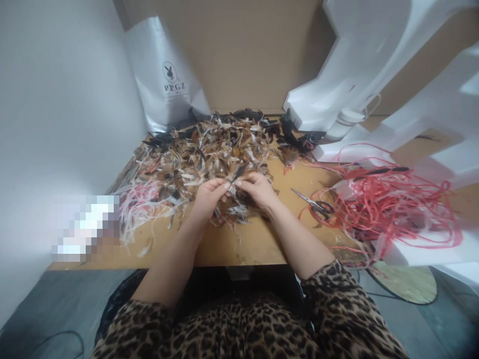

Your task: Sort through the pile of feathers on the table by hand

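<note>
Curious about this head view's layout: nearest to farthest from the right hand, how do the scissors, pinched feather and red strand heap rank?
1. Pinched feather: at the right hand itself.
2. Scissors: to its right.
3. Red strand heap: mostly farther right.

dark feather [237, 172]: base hidden by fingers [219, 183] | pixelated item [88, 227]: unidentifiable | white sheeting [445, 112]: cropped right

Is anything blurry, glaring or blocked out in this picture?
Head view: coarse pixel blocks hide a patch at the table's left end, beside a bright area on the wall; head view: the white sheets look soft, yet the large letters on the bag stay readable; head view: fine detail in the feathers around both hands is lost.
</note>
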### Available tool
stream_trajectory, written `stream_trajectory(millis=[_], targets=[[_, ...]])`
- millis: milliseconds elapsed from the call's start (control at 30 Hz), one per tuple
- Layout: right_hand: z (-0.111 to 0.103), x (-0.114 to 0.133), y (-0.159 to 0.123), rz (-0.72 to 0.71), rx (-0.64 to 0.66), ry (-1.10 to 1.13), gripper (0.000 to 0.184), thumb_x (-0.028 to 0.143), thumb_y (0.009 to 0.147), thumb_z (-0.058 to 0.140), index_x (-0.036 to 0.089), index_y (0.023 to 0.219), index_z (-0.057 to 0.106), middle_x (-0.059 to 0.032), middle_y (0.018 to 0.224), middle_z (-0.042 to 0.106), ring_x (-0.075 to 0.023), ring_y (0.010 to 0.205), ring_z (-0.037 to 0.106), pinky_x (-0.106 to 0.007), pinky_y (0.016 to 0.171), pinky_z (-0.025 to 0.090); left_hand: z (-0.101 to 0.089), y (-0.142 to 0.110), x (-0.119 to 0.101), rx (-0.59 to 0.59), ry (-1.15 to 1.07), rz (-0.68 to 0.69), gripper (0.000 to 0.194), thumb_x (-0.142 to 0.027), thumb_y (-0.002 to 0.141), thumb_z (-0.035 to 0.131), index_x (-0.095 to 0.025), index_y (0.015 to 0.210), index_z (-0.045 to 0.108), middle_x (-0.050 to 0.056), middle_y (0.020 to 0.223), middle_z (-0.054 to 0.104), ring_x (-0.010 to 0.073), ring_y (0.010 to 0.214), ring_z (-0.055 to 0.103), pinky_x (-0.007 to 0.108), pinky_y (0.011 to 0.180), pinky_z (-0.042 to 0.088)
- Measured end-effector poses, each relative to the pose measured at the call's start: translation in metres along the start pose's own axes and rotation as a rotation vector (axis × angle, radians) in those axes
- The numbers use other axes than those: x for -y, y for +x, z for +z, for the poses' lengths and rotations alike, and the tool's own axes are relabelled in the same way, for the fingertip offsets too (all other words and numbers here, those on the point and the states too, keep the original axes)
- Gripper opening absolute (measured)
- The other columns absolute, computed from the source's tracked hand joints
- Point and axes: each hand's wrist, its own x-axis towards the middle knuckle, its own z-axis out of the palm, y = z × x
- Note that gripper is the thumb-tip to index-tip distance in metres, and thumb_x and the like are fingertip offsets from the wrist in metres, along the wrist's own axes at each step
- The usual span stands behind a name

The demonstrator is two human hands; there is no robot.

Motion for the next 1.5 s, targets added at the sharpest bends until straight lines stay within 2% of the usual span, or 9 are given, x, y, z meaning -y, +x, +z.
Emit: stream_trajectory(millis=[133, 333, 533, 700, 833, 933, 1100, 1333, 1500], targets=[[0.0, 0.001, 0.0, -0.008, -0.047, -0.043, 0.031, 0.04, 0.055, 0.087, 0.017, 0.069, 0.072, 0.0023, 0.062, 0.066, -0.0093, 0.058, 0.051, -0.025, 0.062, 0.039, 0.002, 0.0, -0.002, -0.023, -0.011, -0.036, 0.027, -0.036, 0.067, 0.079, -0.013, 0.079, 0.069, 0.0, 0.058, 0.064, 0.006, 0.046, 0.05, 0.019, 0.047, 0.036], [0.001, 0.004, -0.001, -0.014, -0.058, -0.07, 0.031, 0.04, 0.056, 0.086, 0.017, 0.07, 0.071, 0.0029, 0.063, 0.065, -0.0096, 0.06, 0.051, -0.025, 0.064, 0.039, 0.003, -0.002, -0.007, 0.081, -0.142, -0.199, 0.031, -0.033, 0.062, 0.084, -0.012, 0.079, 0.07, 0.0, 0.057, 0.062, 0.0056, 0.049, 0.051, 0.016, 0.045, 0.034], [0.004, 0.002, -0.001, -0.034, -0.03, -0.089, 0.032, 0.041, 0.059, 0.084, 0.018, 0.074, 0.068, 0.0015, 0.068, 0.067, -0.0112, 0.064, 0.056, -0.027, 0.068, 0.044, 0.001, -0.001, -0.006, 0.113, -0.221, -0.258, 0.034, -0.034, 0.058, 0.088, -0.011, 0.073, 0.067, -0.001, 0.056, 0.059, 0.005, 0.049, 0.051, 0.014, 0.043, 0.033], [0.009, -0.001, -0.003, -0.191, -0.088, -0.218, 0.026, 0.038, 0.069, 0.076, 0.019, 0.081, 0.062, 0.0018, 0.071, 0.062, -0.0101, 0.062, 0.053, -0.026, 0.062, 0.044, 0.003, 0.001, -0.007, 0.028, -0.272, -0.216, 0.036, -0.031, 0.054, 0.09, -0.011, 0.068, 0.064, -0.003, 0.055, 0.057, 0.0041, 0.049, 0.049, 0.014, 0.042, 0.031], [0.012, 0.0, -0.009, -0.393, -0.105, -0.513, 0.018, 0.033, 0.074, 0.073, 0.019, 0.079, 0.063, -0.0009, 0.08, 0.06, -0.0107, 0.067, 0.055, -0.026, 0.063, 0.046, 0.002, 0.002, -0.006, -0.035, -0.273, -0.173, 0.036, -0.029, 0.052, 0.089, -0.011, 0.069, 0.064, -0.002, 0.056, 0.058, 0.0038, 0.049, 0.049, 0.014, 0.044, 0.033], [0.013, 0.001, -0.012, -0.469, -0.091, -0.673, 0.012, 0.028, 0.077, 0.071, 0.019, 0.077, 0.063, -0.0014, 0.078, 0.061, -0.0115, 0.069, 0.056, -0.026, 0.065, 0.046, 0.001, 0.003, -0.005, -0.043, -0.255, -0.167, 0.036, -0.031, 0.053, 0.088, -0.012, 0.068, 0.062, -0.002, 0.055, 0.058, 0.0046, 0.049, 0.05, 0.015, 0.046, 0.035], [0.014, 0.001, -0.011, -0.48, -0.085, -0.667, 0.008, 0.023, 0.08, 0.065, 0.018, 0.074, 0.064, -0.0004, 0.073, 0.061, -0.0099, 0.063, 0.053, -0.024, 0.06, 0.044, 0.002, 0.002, -0.005, -0.002, -0.258, -0.154, 0.035, -0.032, 0.058, 0.086, -0.013, 0.067, 0.059, -0.003, 0.054, 0.056, 0.0046, 0.049, 0.049, 0.016, 0.044, 0.033], [0.016, 0.002, -0.012, -0.436, -0.098, -0.678, 0.007, 0.021, 0.078, 0.064, 0.019, 0.071, 0.065, -0.0014, 0.072, 0.063, -0.0122, 0.066, 0.055, -0.026, 0.064, 0.044, 0.001, 0.003, -0.003, -0.046, -0.26, -0.164, 0.037, -0.036, 0.058, 0.087, -0.013, 0.07, 0.06, -0.001, 0.057, 0.06, 0.0061, 0.05, 0.053, 0.016, 0.046, 0.037], [0.017, -0.002, -0.012, -0.215, -0.061, -0.442, 0.013, 0.029, 0.077, 0.064, 0.018, 0.07, 0.065, 0.0002, 0.064, 0.062, -0.0106, 0.057, 0.051, -0.025, 0.058, 0.041, -0.001, 0.003, -0.006, -0.041, -0.309, -0.19, 0.032, -0.028, 0.057, 0.087, -0.012, 0.068, 0.061, -0.001, 0.057, 0.058, 0.0063, 0.053, 0.053, 0.016, 0.047, 0.037]])
